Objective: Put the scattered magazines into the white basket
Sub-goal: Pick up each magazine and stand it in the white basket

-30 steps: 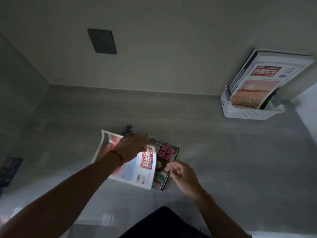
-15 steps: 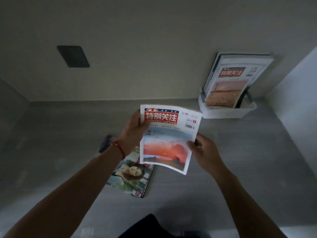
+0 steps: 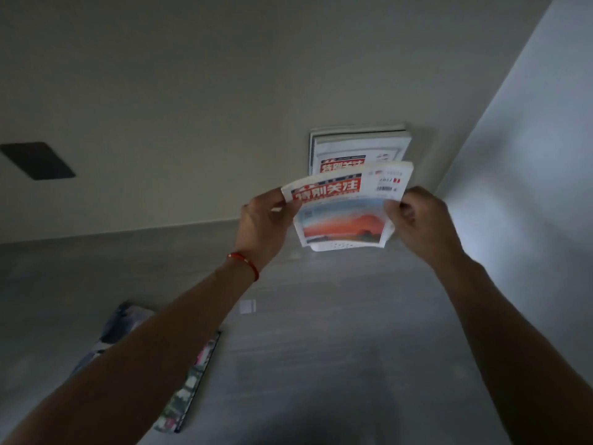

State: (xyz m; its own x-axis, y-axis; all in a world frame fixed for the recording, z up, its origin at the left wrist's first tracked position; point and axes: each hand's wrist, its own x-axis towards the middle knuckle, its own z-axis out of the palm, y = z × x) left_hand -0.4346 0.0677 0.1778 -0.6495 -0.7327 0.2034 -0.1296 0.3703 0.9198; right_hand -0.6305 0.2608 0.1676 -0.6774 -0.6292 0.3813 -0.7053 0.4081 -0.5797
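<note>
A white magazine with a red title band and an orange sunset picture (image 3: 345,213) is held up in front of the white basket (image 3: 337,246), of which only a strip of rim shows under it. My left hand (image 3: 264,224) grips its left edge and my right hand (image 3: 420,220) grips its right edge. Several magazines (image 3: 359,149) stand in the basket against the wall. A dark, colourful magazine (image 3: 192,377) lies flat on the grey surface at lower left, partly hidden by my left forearm.
A dark wall plate (image 3: 37,160) is on the beige wall at left. A pale side wall (image 3: 529,155) closes the corner just right of the basket. A small white tag (image 3: 247,306) lies on the grey surface (image 3: 337,348).
Both hands have carried the white magazine up and to the right, from over the surface to right in front of the basket. The dark magazine stays where it was.
</note>
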